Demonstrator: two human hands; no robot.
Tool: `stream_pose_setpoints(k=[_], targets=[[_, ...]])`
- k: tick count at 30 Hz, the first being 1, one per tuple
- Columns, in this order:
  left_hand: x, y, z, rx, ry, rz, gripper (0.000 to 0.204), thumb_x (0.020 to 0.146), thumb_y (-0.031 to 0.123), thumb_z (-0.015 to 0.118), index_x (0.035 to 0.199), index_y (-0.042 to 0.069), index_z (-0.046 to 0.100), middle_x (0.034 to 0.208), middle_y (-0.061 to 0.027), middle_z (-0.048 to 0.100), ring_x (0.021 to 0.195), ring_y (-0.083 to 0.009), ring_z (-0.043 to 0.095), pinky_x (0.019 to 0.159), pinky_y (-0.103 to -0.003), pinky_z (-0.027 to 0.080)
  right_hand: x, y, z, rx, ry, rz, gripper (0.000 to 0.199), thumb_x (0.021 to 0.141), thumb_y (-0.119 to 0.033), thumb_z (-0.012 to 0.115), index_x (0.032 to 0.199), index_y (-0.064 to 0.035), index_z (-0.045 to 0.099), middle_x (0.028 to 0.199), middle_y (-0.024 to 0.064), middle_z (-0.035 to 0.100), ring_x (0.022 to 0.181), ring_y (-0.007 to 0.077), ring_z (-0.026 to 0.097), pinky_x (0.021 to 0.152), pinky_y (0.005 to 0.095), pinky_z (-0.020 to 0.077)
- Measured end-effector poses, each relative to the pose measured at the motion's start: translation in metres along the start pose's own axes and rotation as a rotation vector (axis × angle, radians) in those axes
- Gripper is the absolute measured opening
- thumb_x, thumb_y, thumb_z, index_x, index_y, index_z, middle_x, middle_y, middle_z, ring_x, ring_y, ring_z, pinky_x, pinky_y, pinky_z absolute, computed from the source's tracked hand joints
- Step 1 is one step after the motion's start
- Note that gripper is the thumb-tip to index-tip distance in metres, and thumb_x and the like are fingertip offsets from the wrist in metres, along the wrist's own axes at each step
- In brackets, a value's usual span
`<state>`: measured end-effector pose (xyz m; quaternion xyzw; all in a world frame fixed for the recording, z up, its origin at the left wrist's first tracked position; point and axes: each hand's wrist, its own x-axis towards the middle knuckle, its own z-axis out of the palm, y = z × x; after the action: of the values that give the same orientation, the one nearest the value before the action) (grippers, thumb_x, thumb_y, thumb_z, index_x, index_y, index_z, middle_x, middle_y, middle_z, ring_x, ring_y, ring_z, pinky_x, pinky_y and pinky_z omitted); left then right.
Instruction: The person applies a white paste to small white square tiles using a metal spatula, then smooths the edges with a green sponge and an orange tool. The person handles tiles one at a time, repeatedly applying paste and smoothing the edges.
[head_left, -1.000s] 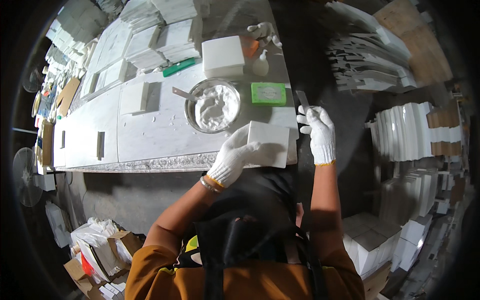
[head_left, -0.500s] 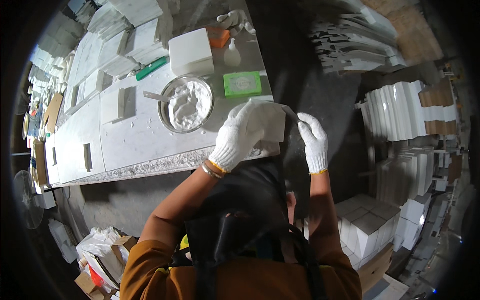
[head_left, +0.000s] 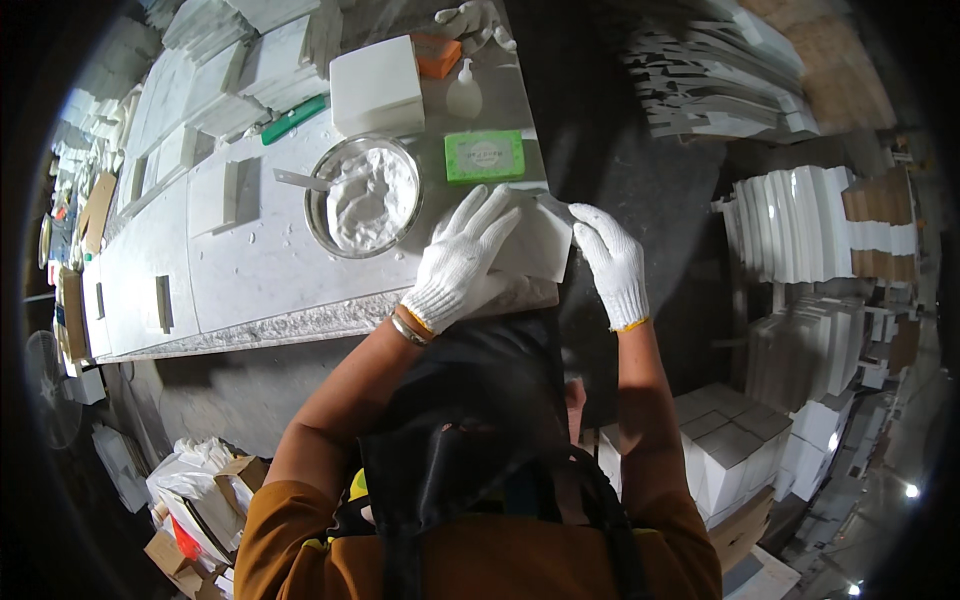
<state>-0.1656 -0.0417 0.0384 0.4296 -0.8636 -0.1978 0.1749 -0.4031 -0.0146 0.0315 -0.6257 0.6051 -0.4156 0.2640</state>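
A flat white square block (head_left: 535, 245) lies at the near right corner of the pale worktable (head_left: 250, 270). My left hand (head_left: 462, 258), in a white knit glove, presses flat on top of the block with fingers spread. My right hand (head_left: 612, 262), also gloved, grips the block's right edge, which overhangs the table. Just left of my hands stands a round metal bowl (head_left: 365, 195) of white paste with a tool (head_left: 300, 181) resting in it.
A green rectangular pack (head_left: 485, 156), a small white bottle (head_left: 464, 95), an orange block (head_left: 438, 55) and a white box (head_left: 375, 85) sit behind the bowl. White slabs are stacked at the far left (head_left: 215, 95) and on racks at the right (head_left: 800, 225). Boxes (head_left: 745, 450) stand by my right side.
The block has come down to lie flat on the table corner. My left hand has spread over its top; my right hand has shifted to its right edge.
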Motion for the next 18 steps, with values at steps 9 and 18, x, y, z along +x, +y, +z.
stream_pose_setpoints(k=[9,18], targets=[[0.006,-0.003,-0.002,-0.152,0.069,-0.006,0.065,0.065,0.023,0.084,0.123,0.011,0.058,0.151,-0.0115,0.042,0.138,-0.0348,0.039,0.107,-0.050,0.039,-0.033,-0.009,0.001,0.080,0.006,0.226,0.027,0.094,-0.009,0.062,0.119,-0.0033,0.067,0.090,0.0030,0.069,0.069,0.0057,0.058,0.061,0.0221,0.0496],[0.006,-0.004,-0.002,-0.170,0.112,0.019,0.064,0.064,0.022,0.084,0.122,0.010,0.058,0.149,-0.0108,0.044,0.137,-0.0347,0.040,0.105,-0.049,0.042,-0.008,-0.008,0.002,0.032,0.023,0.157,0.025,0.095,-0.009,0.061,0.119,-0.0043,0.068,0.093,0.0043,0.071,0.070,0.0063,0.059,0.062,0.0225,0.0504]])
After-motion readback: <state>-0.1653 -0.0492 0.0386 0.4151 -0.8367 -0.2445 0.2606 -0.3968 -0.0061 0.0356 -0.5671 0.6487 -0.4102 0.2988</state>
